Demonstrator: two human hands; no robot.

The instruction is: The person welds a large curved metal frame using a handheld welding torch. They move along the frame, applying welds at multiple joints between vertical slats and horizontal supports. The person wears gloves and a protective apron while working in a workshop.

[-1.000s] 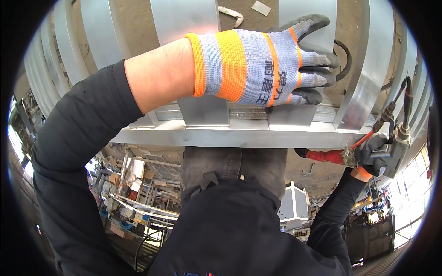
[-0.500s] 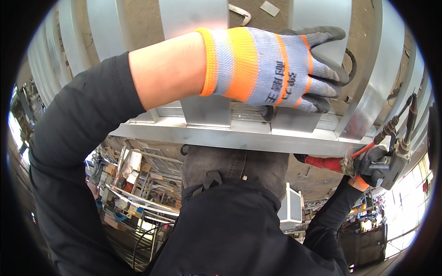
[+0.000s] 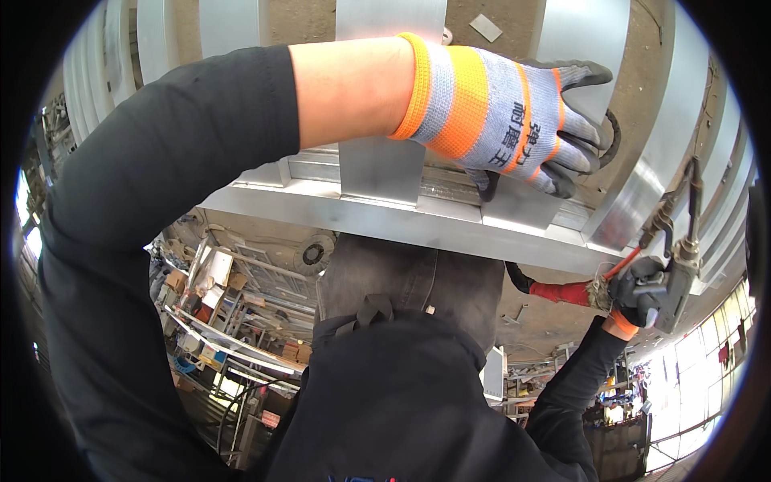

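Note:
My left hand (image 3: 530, 120), in a grey and orange knit glove with dark fingertips, lies across a wide flat metal slat (image 3: 582, 36). Its fingers are spread toward the right and the thumb points down toward the near rail (image 3: 385, 229). Out at the right, my right hand (image 3: 638, 285), also gloved, is wrapped around a grey metal welding gun (image 3: 679, 285). The gun's thin neck points up beside the slats; its tip is small and hard to make out. A red-sleeved cable (image 3: 562, 291) runs from it toward my legs.
More upright slats (image 3: 381, 169) stand in a row along the rail, on both sides. On the floor beyond lies a small pale plate (image 3: 486, 27). A round vented object (image 3: 313, 253) is left of my legs. Cluttered shelving (image 3: 213, 281) fills the lower left.
The view has shifted, so the frame looks tilted and the round vented object shows more. My left hand appears slightly further right and lower, still on the slat. My right hand keeps the welding gun.

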